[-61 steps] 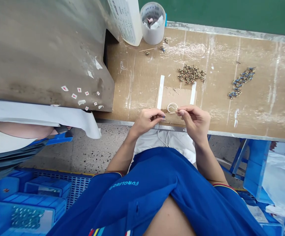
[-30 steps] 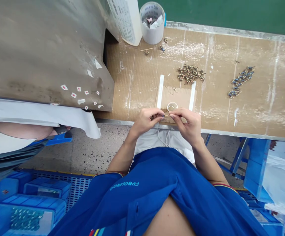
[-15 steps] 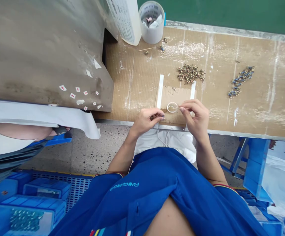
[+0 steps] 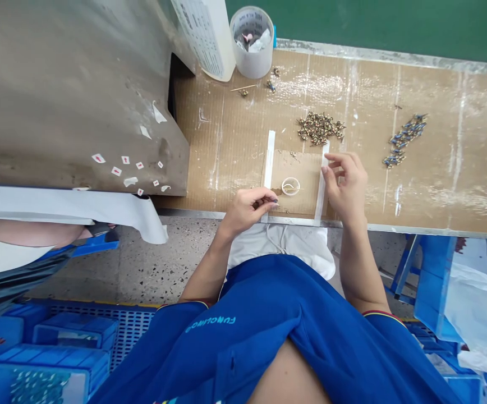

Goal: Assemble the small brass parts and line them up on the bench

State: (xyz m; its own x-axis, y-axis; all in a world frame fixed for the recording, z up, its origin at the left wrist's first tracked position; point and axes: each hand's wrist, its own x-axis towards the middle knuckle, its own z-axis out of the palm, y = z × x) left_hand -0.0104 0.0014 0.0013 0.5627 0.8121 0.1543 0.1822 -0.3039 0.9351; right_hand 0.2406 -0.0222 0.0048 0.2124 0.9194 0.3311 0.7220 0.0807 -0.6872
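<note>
Far left, a seated neighbour's bare arm [image 4: 28, 235] and dark apron [image 4: 3, 286] lie beyond a white paper strip [image 4: 70, 205], above blue plastic crates [image 4: 45, 359] holding rows of small metal parts. A grey metal housing [image 4: 79, 95] carries scattered red-and-white stickers [image 4: 117, 168] and stands on the cardboard-covered bench [image 4: 437, 196].

Left hand [image 4: 252, 206]: forearm angled up and inward from the blue polo shirt [image 4: 269, 331], wrist just at the bench's front edge. Fingers are curled, with the thumb pressed to the forefinger. Anything held between them is too small to tell.

A small clear ring [image 4: 290, 186] lies flat on a cardboard pad [image 4: 298, 177], with a thin pin across it. It sits between the hands, just beyond the left fingertips and touched by neither hand. White strips [image 4: 269, 163] flank the pad.

Right hand [image 4: 347, 182]: raised further up the bench, palm down, wrist bent, fingers [image 4: 331, 163] loosely extended and released, holding nothing visible. They hover over the right strip [image 4: 321, 185].

Beyond the hands, a heap of brass parts [image 4: 320, 128] lies near a translucent cup of scraps [image 4: 252, 42]. Further right is a loose line of blue-and-brass parts [image 4: 403, 140]. Far right, a blue stool [image 4: 435, 286] stands beside a white plastic bag [image 4: 481, 320].
</note>
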